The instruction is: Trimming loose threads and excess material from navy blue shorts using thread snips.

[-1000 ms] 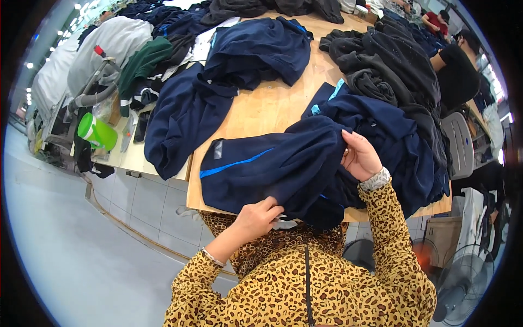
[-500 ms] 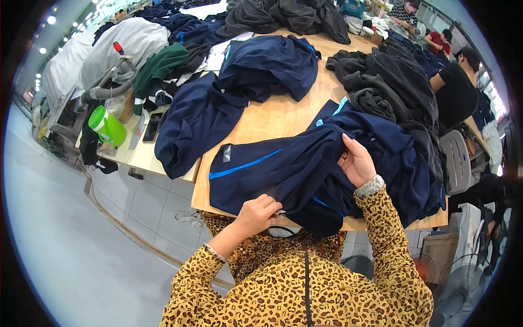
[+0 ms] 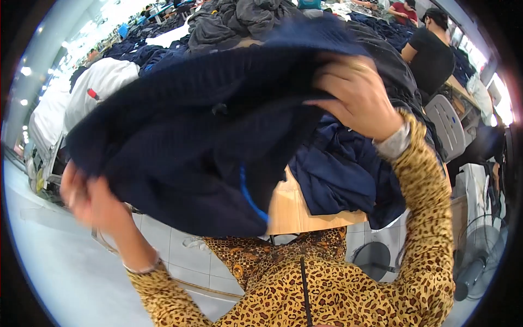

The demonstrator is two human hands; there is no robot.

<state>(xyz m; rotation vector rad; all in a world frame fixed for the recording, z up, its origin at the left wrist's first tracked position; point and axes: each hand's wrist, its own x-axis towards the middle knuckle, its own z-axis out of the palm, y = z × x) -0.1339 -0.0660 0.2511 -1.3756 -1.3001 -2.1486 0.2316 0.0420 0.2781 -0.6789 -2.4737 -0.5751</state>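
Dark navy knit garment with a blue stripe [image 3: 185,147]: lifted above the wooden table [image 3: 289,210], spread between both hands. Left hand [image 3: 90,199], blurred, raised at its lower left edge, fingers closed on fabric. Right hand [image 3: 357,95], wrist bent, clutching the upper right edge.

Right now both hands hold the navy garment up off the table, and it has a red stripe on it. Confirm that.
Not quite: the stripe is blue, not red. The head view shows the left hand and right hand holding the navy garment up off the wooden table, with a bright blue stripe near its lower edge.
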